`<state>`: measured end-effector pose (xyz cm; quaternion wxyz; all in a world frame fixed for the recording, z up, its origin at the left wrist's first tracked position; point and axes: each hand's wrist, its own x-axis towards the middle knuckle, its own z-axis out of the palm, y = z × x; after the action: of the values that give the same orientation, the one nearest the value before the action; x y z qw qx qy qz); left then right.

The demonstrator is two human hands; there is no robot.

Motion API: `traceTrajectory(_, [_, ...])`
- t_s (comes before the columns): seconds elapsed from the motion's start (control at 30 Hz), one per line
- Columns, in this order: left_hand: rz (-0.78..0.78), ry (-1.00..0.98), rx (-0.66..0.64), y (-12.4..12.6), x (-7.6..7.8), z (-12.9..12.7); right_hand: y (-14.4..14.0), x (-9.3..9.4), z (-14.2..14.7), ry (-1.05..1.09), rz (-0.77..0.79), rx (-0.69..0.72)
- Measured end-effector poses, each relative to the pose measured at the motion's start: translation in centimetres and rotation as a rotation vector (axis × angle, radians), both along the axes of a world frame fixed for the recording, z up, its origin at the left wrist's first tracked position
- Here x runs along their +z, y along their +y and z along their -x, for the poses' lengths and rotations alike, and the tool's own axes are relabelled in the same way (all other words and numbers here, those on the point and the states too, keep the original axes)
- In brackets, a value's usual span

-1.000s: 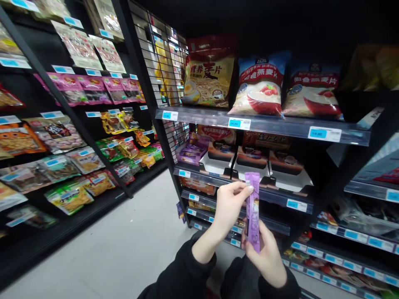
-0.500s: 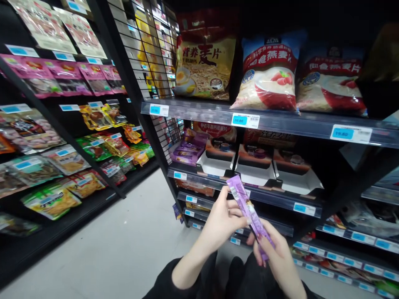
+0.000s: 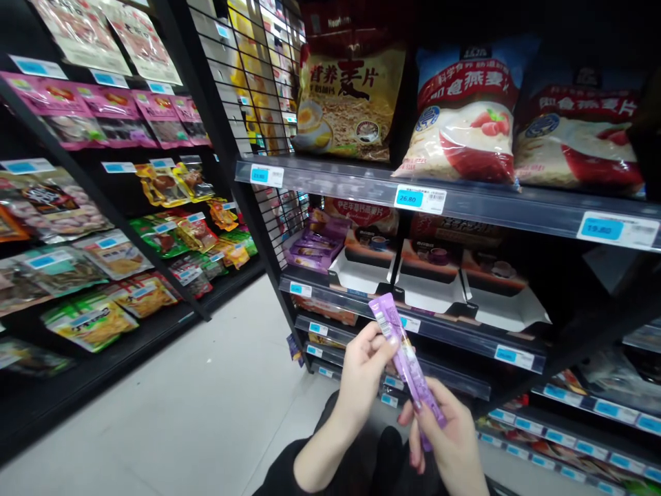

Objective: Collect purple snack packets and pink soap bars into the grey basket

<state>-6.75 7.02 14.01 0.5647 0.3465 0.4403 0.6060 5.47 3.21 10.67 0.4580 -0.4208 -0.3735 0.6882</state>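
Note:
A long, slim purple stick sachet point(image 3: 409, 365) slants across the space between my hands, its upper end showing a barcode. My left hand point(image 3: 369, 368) pinches it near the upper end, thumb on top. Lower down, my right hand point(image 3: 447, 430) grips the other end between thumb and fingers. Beyond my hands, on a shelf, stand cardboard display boxes point(image 3: 428, 275) with white insides. Beside them at the left lies a pile of similar purple sachets point(image 3: 314, 244).
A black shelf edge point(image 3: 330, 182) with price tags runs above, carrying bags of oatmeal point(image 3: 462, 114). At the left, another rack holds pink snack packs point(image 3: 111, 117) and other bagged food. A wire mesh panel point(image 3: 248, 83) joins the shelf's side. Grey floor point(image 3: 206, 399) lies between.
My left hand's thumb has shifted up along the sachet towards its barcode end. Both hands and the sachet have moved slightly left and down in view. The camera has come a little closer.

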Motion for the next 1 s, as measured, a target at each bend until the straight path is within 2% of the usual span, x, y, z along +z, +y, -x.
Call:
traceTrajectory(0.2, [0.026, -0.012, 0.221, 1.8, -0.6, 0.9, -1.5, -1.0, 2.1, -0.142, -0.099, -0.059])
traceTrajectory(0.37, [0.002, 0.008, 0.281, 2.9, -0.1, 1.7, -2.2, -1.9, 2.7, -0.121, -0.105, -0.090])
traceTrajectory(0.43, [-0.024, -0.093, 0.254, 2.9, 0.2, 1.6, -2.0, -2.2, 2.3, -0.214, -0.189, -0.108])
traceTrajectory(0.47, [-0.042, -0.168, 0.216, 2.9, 0.3, 1.4, -1.8, -2.3, 1.9, -0.312, -0.286, -0.137])
traceTrajectory(0.6, [-0.115, -0.610, 0.008, 2.3, 1.2, 0.8, -0.9, -1.9, 0.5, -0.801, -0.859, -0.360])
traceTrajectory(0.67, [-0.122, -0.877, -0.089, 2.1, 1.7, 0.7, -0.8, -1.4, 0.2, -0.918, -1.008, -0.423])
traceTrajectory(0.73, [-0.129, -1.073, -0.169, 1.9, 2.0, 0.8, -1.0, -0.8, 0.1, -0.983, -1.057, -0.436])
traceTrajectory(0.8, [-0.162, -1.166, -0.201, 1.8, 2.3, 0.9, -1.3, -0.6, 0.0, -0.998, -1.102, -0.398])
traceTrajectory(1.0, [-0.265, -1.205, -0.146, 1.7, 2.2, 1.0, -1.8, -1.2, -0.4, -0.864, -1.119, -0.308])
